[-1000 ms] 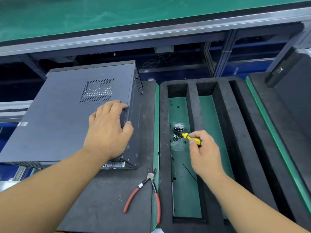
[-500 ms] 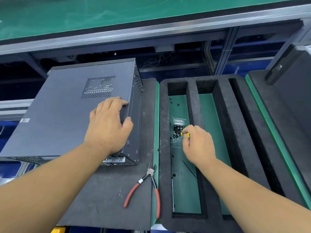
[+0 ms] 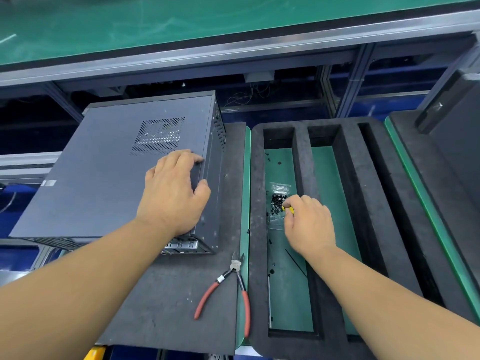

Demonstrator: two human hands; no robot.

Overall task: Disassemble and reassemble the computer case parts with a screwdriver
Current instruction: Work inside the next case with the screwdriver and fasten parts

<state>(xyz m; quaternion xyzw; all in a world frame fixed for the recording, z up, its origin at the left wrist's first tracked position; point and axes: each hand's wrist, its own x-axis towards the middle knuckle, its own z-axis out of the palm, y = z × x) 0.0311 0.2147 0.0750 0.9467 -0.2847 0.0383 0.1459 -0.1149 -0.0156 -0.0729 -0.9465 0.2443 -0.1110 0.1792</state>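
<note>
Sitting on a dark mat on the worktop is the big grey case, lying on its side with its vent holes facing up. Right of it is a black foam tray with long slots. The left hand lies on top of the case near its right edge, fingers bent over that edge and the thumb on the side wall, so it holds the case steady. The right hand is down in the first slot of the tray. Its fingers are curled around a yellow screwdriver, and only a small bit of the yellow shows, so I cannot see the tip. Just beside those fingers is a small clear bag and a little heap of black screws. Red pliers lie on the mat near the front, touched by no one. My guess is that the step now is getting a screw from the heap. Next, the right hand needs to lift one tiny screw, carry it to the case, and set it in a hole while the left hand keeps the case from sliding. The screws are small and could slip away.
</note>
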